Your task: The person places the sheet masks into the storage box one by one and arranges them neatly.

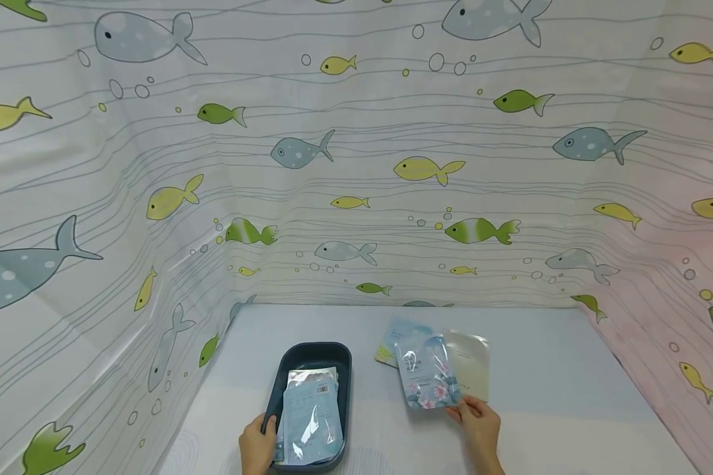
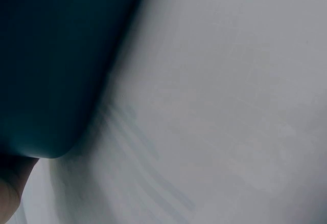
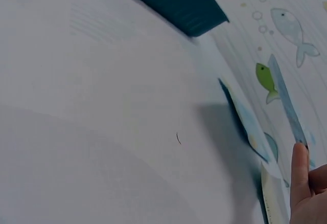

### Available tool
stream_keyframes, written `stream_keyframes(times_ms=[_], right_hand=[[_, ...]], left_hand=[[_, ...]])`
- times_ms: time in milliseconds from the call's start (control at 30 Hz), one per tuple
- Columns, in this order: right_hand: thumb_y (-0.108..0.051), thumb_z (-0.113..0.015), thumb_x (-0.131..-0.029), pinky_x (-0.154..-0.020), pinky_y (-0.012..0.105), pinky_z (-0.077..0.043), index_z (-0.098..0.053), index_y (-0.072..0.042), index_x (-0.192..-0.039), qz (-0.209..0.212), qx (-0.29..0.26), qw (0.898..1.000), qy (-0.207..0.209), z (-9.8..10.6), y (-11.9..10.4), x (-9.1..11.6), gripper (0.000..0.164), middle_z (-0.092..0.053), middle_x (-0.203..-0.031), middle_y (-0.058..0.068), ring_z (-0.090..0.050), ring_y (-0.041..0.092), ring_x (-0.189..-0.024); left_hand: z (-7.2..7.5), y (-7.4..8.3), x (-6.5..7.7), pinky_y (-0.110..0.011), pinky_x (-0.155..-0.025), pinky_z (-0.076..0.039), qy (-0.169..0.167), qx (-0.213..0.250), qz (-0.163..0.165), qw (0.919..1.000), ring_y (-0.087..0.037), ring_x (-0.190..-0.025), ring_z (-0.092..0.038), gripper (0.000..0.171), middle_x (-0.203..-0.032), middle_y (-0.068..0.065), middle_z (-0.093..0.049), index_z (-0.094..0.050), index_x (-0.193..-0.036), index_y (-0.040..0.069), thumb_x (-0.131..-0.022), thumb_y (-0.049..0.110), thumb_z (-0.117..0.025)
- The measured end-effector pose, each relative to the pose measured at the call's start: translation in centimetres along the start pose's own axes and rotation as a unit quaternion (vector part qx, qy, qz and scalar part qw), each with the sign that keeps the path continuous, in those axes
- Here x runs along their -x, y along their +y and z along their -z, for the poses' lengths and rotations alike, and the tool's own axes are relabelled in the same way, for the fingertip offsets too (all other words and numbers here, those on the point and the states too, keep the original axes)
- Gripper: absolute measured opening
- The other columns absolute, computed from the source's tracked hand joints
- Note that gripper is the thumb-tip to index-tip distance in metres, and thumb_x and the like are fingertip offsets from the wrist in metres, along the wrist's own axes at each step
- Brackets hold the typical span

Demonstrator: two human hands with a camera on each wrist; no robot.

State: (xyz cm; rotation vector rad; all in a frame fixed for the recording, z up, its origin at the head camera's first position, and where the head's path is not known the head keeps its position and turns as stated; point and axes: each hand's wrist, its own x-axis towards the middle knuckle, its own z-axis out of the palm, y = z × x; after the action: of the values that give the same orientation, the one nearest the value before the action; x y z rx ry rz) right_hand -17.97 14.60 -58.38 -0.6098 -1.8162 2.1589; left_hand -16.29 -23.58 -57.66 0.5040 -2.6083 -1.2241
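Observation:
My left hand (image 1: 257, 445) grips the left rim of a dark blue rectangular bin (image 1: 346, 376), with the thumb over the edge. Flat light-blue and silver packets (image 1: 312, 422) lie stacked inside it. The right hand (image 1: 481, 427) pinches the lower right corner of a shiny sheet mask packet (image 1: 426, 373) printed with pink flowers. That packet is held tilted above the table in the right wrist view, seen nearly edge-on. Behind it lie a blue-and-yellow packet (image 1: 387, 353) and a cream packet (image 1: 472, 363), both partly covered. In the left wrist view the bin wall (image 2: 51, 55) hides most of the hand.
A pale tabletop (image 1: 546, 369) carries the bin on the left and the packets to the right of it. Fish-printed sheeting (image 1: 368, 145) rises along the back and both sides.

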Motion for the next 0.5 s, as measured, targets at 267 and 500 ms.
stream_keyframes(times_ms=[267,500], right_hand=[[0.012,-0.049,-0.082,-0.061,0.027,-0.05,-0.046,0.023,-0.102,0.005,-0.008,1.0,-0.025,-1.5,0.6,0.7,0.023,-0.061,-0.073,0.017,-0.064,0.016,-0.06],[0.011,-0.05,-0.082,-0.059,0.027,-0.05,-0.049,0.021,-0.1,0.005,0.009,1.0,-0.029,-3.2,0.0,1.8,0.02,-0.061,-0.073,0.018,-0.063,0.017,-0.059]], left_hand=[[0.0,0.1,-0.1,-0.024,-0.047,-0.028,0.025,-0.011,-0.026,0.9993,-0.012,-0.046,-0.033,0.024,-0.049,0.002,-0.034,-0.051,-0.061,0.001,-0.085,0.003,-0.051],[0.0,0.2,-0.2,-0.023,-0.044,-0.027,0.033,-0.016,-0.034,0.9988,-0.011,-0.044,-0.032,0.02,-0.047,0.003,-0.035,-0.054,-0.064,0.0,-0.084,0.003,-0.052]])
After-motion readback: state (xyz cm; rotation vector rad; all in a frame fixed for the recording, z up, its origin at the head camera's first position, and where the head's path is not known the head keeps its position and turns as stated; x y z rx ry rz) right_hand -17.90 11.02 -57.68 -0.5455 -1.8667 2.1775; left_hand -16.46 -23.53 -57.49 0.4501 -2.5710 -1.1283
